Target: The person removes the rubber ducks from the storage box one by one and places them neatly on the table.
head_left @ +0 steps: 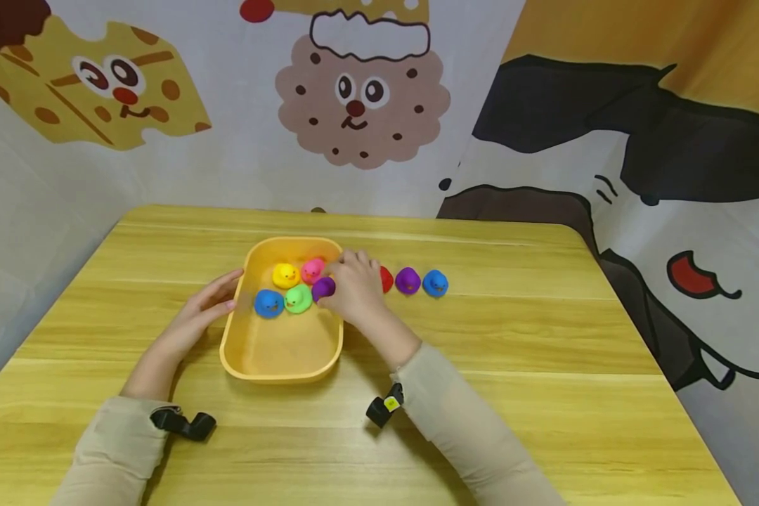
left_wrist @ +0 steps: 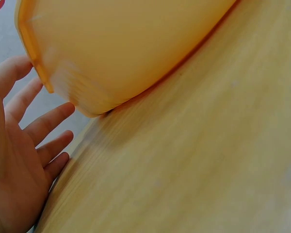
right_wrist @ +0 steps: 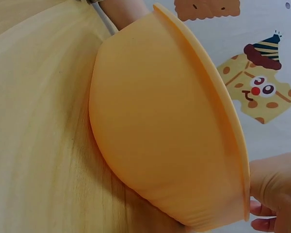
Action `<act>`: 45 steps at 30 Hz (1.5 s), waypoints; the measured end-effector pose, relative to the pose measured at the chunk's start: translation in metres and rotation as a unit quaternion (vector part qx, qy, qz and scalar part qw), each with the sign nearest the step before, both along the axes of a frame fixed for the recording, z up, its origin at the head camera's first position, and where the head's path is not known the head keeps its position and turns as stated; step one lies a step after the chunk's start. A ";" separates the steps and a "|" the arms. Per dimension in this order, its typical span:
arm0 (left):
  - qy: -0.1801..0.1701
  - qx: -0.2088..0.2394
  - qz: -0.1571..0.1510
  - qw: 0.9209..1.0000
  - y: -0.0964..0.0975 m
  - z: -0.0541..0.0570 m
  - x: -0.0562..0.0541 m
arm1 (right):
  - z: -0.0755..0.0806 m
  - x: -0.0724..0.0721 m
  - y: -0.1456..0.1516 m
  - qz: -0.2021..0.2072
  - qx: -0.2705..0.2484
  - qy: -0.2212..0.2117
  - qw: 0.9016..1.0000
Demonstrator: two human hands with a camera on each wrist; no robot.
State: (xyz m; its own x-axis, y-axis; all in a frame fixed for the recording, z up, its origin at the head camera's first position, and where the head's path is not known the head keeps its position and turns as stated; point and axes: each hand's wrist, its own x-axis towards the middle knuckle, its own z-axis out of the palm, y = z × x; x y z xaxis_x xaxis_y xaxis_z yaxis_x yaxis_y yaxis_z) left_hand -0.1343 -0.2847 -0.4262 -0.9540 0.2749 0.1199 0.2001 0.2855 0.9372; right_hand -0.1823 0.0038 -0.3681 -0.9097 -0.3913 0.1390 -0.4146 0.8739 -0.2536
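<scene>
A yellow-orange plastic basin [head_left: 278,351] stands on the table. Inside are a yellow toy duck [head_left: 285,276], a pink duck [head_left: 313,270], a blue duck [head_left: 268,303] and a green duck [head_left: 298,299]. My right hand [head_left: 357,287] reaches over the basin's right rim and pinches a purple duck [head_left: 323,289], which its fingers partly cover, beside the green one. At the basin's left side, my left hand [head_left: 205,309] touches the rim with loosely spread fingers; the left wrist view shows its fingertips [left_wrist: 64,109] against the outer wall.
Right of the basin, a red duck [head_left: 386,280], a second purple duck [head_left: 407,281] and a second blue duck [head_left: 435,283] form a row on the wooden table [head_left: 512,393]; my right hand partly hides the red one. Behind hangs a cartoon-printed cloth [head_left: 228,169].
</scene>
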 end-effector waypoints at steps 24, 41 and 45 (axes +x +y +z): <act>0.005 -0.007 -0.001 1.000 0.000 0.000 0.001 | 0.007 -0.002 -0.016 -0.025 0.107 -0.002 0.994; -0.002 -0.005 -0.001 1.000 0.001 0.002 0.001 | 0.007 -0.001 -0.012 -0.022 0.083 -0.002 0.996; -0.002 -0.007 0.000 1.000 0.001 0.002 0.001 | 0.007 0.001 -0.010 -0.016 0.068 -0.002 0.998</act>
State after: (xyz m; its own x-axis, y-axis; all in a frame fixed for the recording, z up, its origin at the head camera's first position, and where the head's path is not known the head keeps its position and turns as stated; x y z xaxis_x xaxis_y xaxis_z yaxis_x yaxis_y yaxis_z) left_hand -0.1336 -0.2839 -0.4243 -0.9545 0.2758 0.1130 0.1969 0.2987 0.9338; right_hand -0.1817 -0.0066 -0.3609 -0.9226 -0.3768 0.0828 -0.3850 0.9131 -0.1345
